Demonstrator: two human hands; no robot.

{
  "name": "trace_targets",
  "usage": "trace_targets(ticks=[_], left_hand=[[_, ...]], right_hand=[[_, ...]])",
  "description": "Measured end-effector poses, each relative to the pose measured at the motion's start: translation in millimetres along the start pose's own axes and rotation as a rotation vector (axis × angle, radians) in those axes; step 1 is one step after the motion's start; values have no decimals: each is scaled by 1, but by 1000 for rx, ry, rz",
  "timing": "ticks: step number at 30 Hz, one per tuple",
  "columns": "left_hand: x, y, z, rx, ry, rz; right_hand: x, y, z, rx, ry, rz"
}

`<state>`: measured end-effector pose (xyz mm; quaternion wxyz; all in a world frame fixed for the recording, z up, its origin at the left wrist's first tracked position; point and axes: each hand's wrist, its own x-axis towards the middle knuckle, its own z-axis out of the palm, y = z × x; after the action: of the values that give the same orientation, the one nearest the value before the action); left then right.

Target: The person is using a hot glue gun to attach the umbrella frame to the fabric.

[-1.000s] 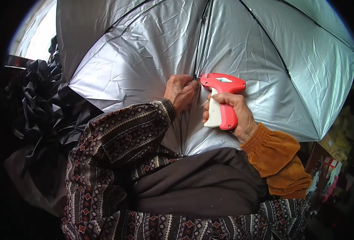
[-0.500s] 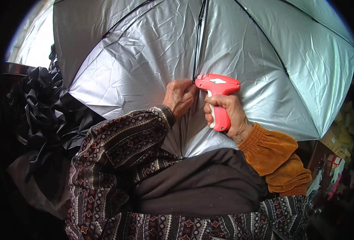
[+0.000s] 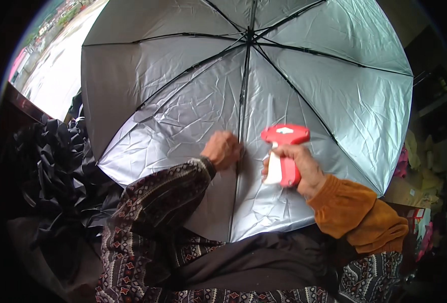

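Note:
An opened umbrella (image 3: 183, 121) with a silver lining spreads over my lap, its inner side facing me. Black ribs (image 3: 294, 88) run out from the dark hub (image 3: 249, 35). My left hand (image 3: 222, 150) is closed at the middle rib, with its fingertips against it and slightly blurred. In my right hand (image 3: 301, 164) is a red and white tagging gun (image 3: 289, 134), gripped by its handle. The gun's nose points left, a little apart from the rib. A pale, translucent strip (image 3: 270, 108) stands up above the gun's front.
Crumpled black fabric (image 3: 57, 166) is heaped at my left. Beyond it, a bright opening (image 3: 57, 60) shows buildings outside. Assorted items, among them a yellowish pile (image 3: 428, 174), lie at the right. Dark cloth (image 3: 264, 262) covers my lap.
The view has shifted, so the hub now shows. The tagging gun in my right hand has drawn back from the rib and from my left hand, which stays at the rib.

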<state>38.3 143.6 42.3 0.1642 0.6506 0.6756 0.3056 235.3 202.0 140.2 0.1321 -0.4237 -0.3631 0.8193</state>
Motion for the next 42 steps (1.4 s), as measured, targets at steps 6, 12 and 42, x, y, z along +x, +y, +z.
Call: trace_targets(ticks=[6,12,42], left_hand=[[73,1,-2,-191,508,-138],[76,-3,7,-392,521,-180],[70,7,-7,-698,434,-303]], right_hand=[[78,-31,2,-96,43,-336],[116,-10,4,-116,57,-489],[120,-33,-22,249,-393,-35]])
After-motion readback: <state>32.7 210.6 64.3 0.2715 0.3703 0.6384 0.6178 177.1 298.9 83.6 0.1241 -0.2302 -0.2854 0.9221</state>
